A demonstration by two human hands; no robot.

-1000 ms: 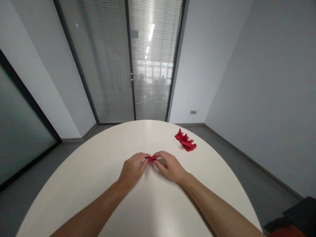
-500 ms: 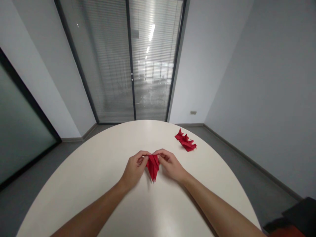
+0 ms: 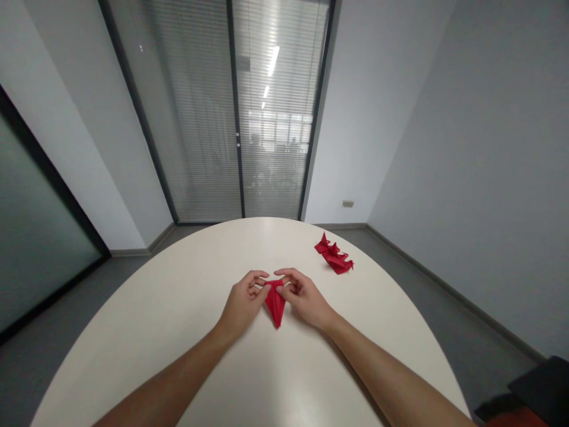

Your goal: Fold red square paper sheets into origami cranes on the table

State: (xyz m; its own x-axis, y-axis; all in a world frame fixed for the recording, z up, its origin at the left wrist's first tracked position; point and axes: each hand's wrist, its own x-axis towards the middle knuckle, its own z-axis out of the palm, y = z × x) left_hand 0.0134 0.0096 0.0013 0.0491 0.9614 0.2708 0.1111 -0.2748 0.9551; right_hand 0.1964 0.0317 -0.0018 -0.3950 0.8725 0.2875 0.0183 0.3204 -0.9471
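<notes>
My left hand (image 3: 244, 299) and right hand (image 3: 307, 301) grip red paper (image 3: 276, 309) — part-folded, I judge — finished-looking figures (image 3: 335, 259) beyond it, rightward.

a round, cream-white table (image 3: 178, 296) carried a cluster of folded red paper pieces (image 3: 335, 258) near its far right edge.

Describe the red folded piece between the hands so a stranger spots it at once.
On the round, pale table, find the left hand and right hand close together near the middle. Between them is the red folded piece, narrowing toward the viewer. Both hands hold it, unlike the red folded shapes farther back, rightward.
</notes>
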